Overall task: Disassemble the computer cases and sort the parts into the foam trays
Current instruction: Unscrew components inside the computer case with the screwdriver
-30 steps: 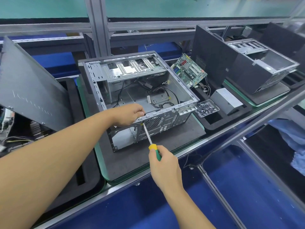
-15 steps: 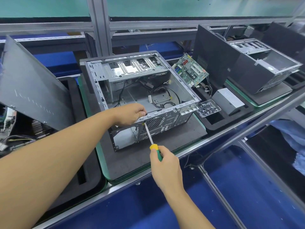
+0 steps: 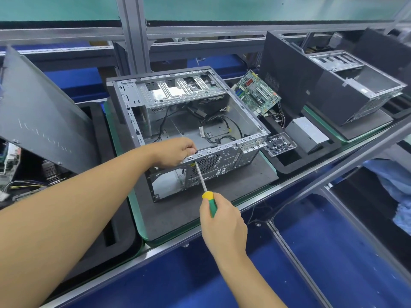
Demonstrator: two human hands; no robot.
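Open computer case [image 3: 189, 112] on a foam pad [image 3: 178, 214] on the counter [image 3: 164, 246]: left hand [image 3: 175, 152] grips its rear rail, right hand [image 3: 222, 221] grips a screwdriver [image 3: 211, 205] whose tip meets that rail. Side panel [image 3: 44, 112] lettering is too faint to read.

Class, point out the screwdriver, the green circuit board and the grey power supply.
screwdriver [image 3: 207, 195], head view, yellow handle end.
green circuit board [image 3: 255, 92], head view, its face.
grey power supply [image 3: 308, 131], head view, top face.

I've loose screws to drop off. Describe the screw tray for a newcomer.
Find the open computer case mid-bench. At its near right corner sits a small clear tray of screws. Unlike the black foam and grey box beside it, it is see-through.
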